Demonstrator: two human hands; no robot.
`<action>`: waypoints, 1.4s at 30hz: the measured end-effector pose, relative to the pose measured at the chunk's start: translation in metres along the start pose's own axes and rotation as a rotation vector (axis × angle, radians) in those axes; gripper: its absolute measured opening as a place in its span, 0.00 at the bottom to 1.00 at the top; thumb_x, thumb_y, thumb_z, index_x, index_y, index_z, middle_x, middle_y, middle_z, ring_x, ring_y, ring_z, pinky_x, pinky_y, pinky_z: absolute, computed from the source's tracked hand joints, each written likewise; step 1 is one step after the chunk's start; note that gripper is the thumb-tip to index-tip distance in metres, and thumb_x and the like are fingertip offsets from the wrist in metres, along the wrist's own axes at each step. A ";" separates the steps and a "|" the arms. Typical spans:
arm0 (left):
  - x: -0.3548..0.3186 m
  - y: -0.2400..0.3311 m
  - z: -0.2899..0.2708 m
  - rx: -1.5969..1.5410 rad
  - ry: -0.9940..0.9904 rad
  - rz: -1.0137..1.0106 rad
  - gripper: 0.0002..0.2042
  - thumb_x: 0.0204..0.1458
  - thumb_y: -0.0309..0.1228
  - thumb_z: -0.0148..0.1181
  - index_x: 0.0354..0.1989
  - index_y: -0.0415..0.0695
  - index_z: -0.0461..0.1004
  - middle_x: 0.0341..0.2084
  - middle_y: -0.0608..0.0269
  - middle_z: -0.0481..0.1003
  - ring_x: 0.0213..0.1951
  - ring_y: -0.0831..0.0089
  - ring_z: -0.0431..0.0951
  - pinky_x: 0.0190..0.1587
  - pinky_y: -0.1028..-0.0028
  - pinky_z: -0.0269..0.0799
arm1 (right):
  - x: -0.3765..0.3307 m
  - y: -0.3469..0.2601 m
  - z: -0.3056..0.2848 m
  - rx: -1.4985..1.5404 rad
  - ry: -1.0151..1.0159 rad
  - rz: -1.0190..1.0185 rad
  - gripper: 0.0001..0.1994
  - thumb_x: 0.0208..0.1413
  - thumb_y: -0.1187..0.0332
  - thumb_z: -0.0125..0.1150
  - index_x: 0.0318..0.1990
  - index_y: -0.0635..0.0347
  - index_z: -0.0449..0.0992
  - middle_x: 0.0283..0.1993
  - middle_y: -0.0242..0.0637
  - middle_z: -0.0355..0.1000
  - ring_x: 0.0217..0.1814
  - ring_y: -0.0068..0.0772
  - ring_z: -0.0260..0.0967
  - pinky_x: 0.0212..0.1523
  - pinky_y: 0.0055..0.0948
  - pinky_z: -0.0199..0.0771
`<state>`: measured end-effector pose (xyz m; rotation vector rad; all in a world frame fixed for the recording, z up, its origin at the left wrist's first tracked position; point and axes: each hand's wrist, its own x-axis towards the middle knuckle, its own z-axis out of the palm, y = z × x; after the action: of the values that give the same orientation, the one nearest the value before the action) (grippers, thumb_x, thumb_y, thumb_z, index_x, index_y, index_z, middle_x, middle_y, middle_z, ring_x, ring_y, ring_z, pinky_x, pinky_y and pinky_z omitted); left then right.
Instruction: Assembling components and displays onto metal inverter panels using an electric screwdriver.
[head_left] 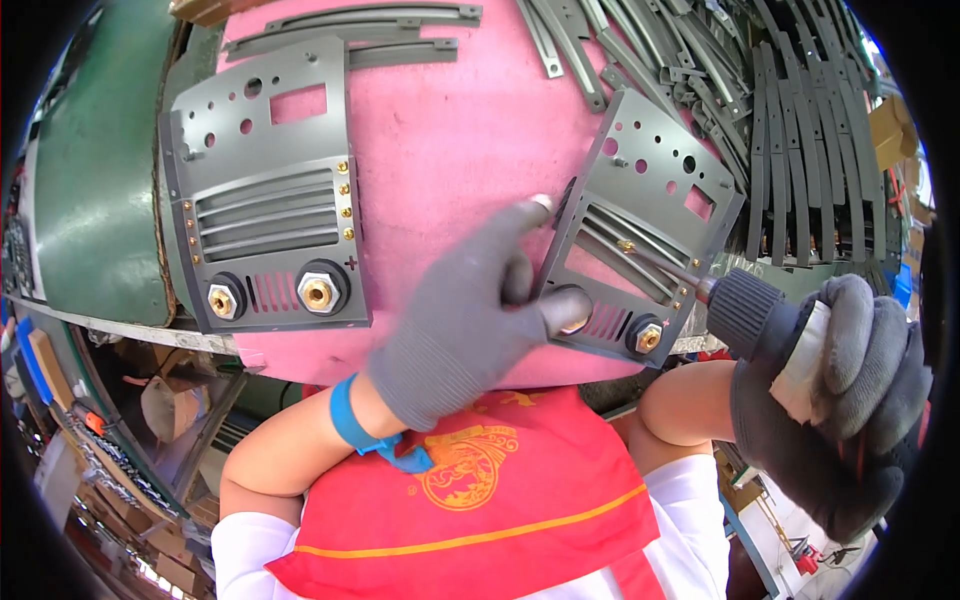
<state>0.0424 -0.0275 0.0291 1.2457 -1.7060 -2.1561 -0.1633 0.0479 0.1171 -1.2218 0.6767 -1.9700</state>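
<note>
Wearing a grey glove, my left hand (455,310) is at the left edge of the right-hand grey metal panel (655,150). Its thumb presses near the lower left corner, the index finger reaches along the side, and the other fingers curl at the edge. My right hand (860,370), also gloved, is closed around a black power screwdriver (745,312). The long bit points left across the panel toward a brass-coloured screw (626,246) by the slats; whether it touches is hard to tell. A brass and steel connector (649,338) sits at the panel's lower right.
A second metal panel (265,130) with slats, brass screws and two connectors lies on the left of the pink mat (430,130). Loose metal strips (400,52) lie at the back. Stacked slats (810,150) fill the far right. A green table (100,170) adjoins on the left.
</note>
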 end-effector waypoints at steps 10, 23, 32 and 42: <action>0.007 -0.018 0.005 -0.037 0.034 0.188 0.28 0.48 0.16 0.54 0.62 0.39 0.63 0.20 0.71 0.55 0.23 0.83 0.57 0.30 0.80 0.61 | -0.001 0.034 -0.003 -0.074 -0.004 0.228 0.11 0.39 0.66 0.65 0.23 0.48 0.65 0.22 0.18 0.64 0.22 0.11 0.58 0.32 0.16 0.56; 0.008 -0.020 0.008 -0.071 0.023 0.175 0.28 0.48 0.16 0.53 0.61 0.38 0.63 0.19 0.71 0.54 0.22 0.83 0.55 0.29 0.81 0.59 | -0.010 0.016 -0.018 -0.153 -0.030 0.398 0.10 0.42 0.64 0.63 0.26 0.50 0.66 0.23 0.20 0.62 0.22 0.12 0.58 0.30 0.17 0.56; 0.000 -0.026 0.018 -0.011 0.165 0.205 0.17 0.52 0.19 0.54 0.52 0.38 0.67 0.19 0.67 0.62 0.20 0.82 0.63 0.25 0.78 0.63 | 0.002 0.039 0.012 -0.245 -0.135 0.516 0.11 0.43 0.62 0.62 0.28 0.52 0.66 0.24 0.21 0.61 0.22 0.13 0.58 0.29 0.17 0.57; 0.000 -0.031 0.021 0.027 0.226 0.259 0.17 0.53 0.21 0.57 0.52 0.39 0.68 0.17 0.63 0.62 0.19 0.80 0.64 0.24 0.75 0.64 | 0.006 0.033 0.033 -0.351 -0.213 0.615 0.12 0.45 0.61 0.61 0.31 0.54 0.66 0.25 0.23 0.60 0.22 0.13 0.57 0.28 0.18 0.57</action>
<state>0.0400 -0.0009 0.0034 1.1514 -1.7002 -1.7811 -0.1252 0.0208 0.1099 -1.2115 1.1581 -1.2297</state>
